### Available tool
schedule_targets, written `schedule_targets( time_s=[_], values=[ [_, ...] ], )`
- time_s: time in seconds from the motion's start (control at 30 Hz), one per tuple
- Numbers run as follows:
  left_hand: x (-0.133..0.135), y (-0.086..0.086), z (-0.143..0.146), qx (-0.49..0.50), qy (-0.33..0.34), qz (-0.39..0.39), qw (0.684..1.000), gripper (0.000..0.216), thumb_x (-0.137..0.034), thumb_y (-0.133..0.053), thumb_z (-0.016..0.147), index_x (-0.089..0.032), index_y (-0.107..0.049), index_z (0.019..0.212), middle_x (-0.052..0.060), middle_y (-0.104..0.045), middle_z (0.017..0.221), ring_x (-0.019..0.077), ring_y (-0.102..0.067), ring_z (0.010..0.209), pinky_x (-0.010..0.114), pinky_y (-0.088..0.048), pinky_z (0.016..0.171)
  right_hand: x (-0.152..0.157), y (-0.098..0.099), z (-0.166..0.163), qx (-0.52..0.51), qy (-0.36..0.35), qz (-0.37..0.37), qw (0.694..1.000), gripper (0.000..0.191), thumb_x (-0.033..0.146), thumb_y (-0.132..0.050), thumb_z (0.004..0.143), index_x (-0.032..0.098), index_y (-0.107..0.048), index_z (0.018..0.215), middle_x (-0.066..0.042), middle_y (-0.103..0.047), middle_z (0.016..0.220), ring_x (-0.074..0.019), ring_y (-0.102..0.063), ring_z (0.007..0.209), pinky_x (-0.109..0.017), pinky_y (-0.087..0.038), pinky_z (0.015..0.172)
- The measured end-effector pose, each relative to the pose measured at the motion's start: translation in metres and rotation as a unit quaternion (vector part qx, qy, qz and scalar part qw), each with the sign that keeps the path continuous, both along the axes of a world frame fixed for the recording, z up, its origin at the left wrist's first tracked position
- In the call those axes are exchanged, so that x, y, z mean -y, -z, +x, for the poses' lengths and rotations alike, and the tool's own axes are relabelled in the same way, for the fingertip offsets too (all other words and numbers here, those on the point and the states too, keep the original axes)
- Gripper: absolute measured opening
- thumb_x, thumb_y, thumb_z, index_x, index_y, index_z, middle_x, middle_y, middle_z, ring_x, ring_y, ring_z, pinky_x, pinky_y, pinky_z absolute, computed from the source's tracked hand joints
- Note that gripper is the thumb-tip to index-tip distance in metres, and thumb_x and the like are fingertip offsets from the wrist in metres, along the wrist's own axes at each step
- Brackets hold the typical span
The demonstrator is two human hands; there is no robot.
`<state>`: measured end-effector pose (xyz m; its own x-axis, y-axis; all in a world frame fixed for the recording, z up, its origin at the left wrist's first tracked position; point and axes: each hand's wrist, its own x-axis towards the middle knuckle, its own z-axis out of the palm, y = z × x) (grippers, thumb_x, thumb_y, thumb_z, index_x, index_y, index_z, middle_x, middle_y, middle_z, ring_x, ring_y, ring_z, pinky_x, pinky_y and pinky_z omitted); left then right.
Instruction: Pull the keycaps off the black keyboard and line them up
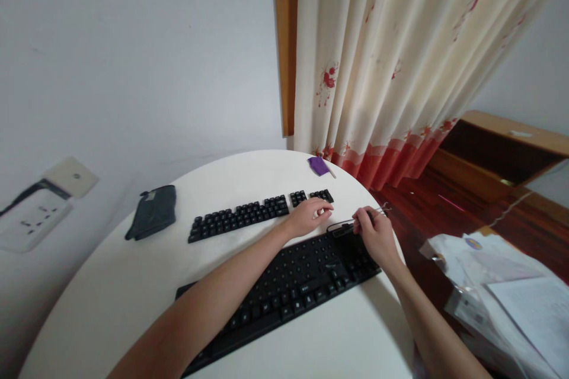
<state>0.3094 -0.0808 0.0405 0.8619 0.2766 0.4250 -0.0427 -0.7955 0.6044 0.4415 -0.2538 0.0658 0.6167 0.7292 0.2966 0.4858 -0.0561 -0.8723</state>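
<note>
A black keyboard (288, 290) lies on the round white table (133, 284) in front of me. Beyond it, loose black keycaps (240, 216) are laid out in rows. My left hand (306, 217) rests at the right end of those rows, fingers pressed together on something small that I cannot make out. My right hand (376, 235) hovers over the keyboard's far right corner, closed around a thin wire keycap puller (344, 227) with a black handle. The puller's wire end points to the right past the fingers.
A dark pouch (153, 212) lies at the table's left. A small purple object (317, 164) with a stick sits at the far edge by the curtain (391, 71). Papers in plastic sleeves (502, 290) lie at the right above the wooden floor. A wall socket (31, 219) is at the left.
</note>
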Motion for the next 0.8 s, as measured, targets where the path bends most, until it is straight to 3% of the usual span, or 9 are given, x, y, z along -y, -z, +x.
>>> schedule_targets(
  time_s=[0.17,0.27,0.37,0.63,0.8],
  values=[
    [0.004,-0.002,0.002,-0.006,0.05,-0.17,0.984,0.03,-0.028,-0.06,0.09,-0.016,-0.068,0.116,0.01,-0.072,0.109,0.0188,-0.065,0.095,0.03,-0.05,0.084,-0.029,0.0,-0.012,-0.006,-0.019,0.033,0.999,0.037,0.046,-0.046,0.095,0.017,-0.062,0.079,0.0,-0.06,0.059,-0.0157,-0.054,0.055,-0.027,-0.041,0.057],
    [0.004,0.006,0.004,0.0,0.063,-0.269,0.961,0.027,-0.026,-0.065,0.086,-0.013,-0.071,0.109,0.011,-0.072,0.108,0.0201,-0.065,0.1,0.034,-0.05,0.092,-0.032,0.008,-0.016,0.003,-0.013,0.037,0.999,0.035,0.044,-0.045,0.096,0.018,-0.061,0.079,0.0,-0.06,0.061,-0.0158,-0.055,0.057,-0.027,-0.041,0.059],
    [0.003,0.012,0.006,-0.007,0.071,-0.349,0.934,0.03,-0.028,-0.075,0.078,-0.011,-0.072,0.102,0.01,-0.073,0.1,0.0196,-0.067,0.092,0.035,-0.051,0.09,-0.029,0.013,-0.016,0.017,-0.018,0.027,0.999,0.034,0.041,-0.044,0.097,0.018,-0.061,0.078,0.0,-0.06,0.061,-0.016,-0.056,0.058,-0.027,-0.04,0.06],
    [0.002,0.009,0.004,-0.026,0.13,-0.433,0.892,0.042,-0.034,-0.082,0.072,-0.013,-0.066,0.104,0.008,-0.069,0.093,0.0161,-0.065,0.085,0.029,-0.049,0.079,-0.025,0.011,-0.023,0.03,-0.049,0.014,0.998,0.035,0.039,-0.042,0.099,0.019,-0.062,0.077,-0.002,-0.065,0.065,-0.0168,-0.058,0.06,-0.027,-0.041,0.061],
    [0.005,0.013,0.007,-0.034,0.13,-0.418,0.899,0.044,-0.026,-0.083,0.068,-0.013,-0.064,0.105,0.005,-0.068,0.09,0.0149,-0.064,0.083,0.029,-0.049,0.08,-0.024,0.015,-0.025,0.044,-0.033,0.007,0.998,0.035,0.038,-0.042,0.099,0.018,-0.064,0.081,-0.003,-0.067,0.068,-0.0178,-0.059,0.061,-0.027,-0.042,0.062]
  ],
)
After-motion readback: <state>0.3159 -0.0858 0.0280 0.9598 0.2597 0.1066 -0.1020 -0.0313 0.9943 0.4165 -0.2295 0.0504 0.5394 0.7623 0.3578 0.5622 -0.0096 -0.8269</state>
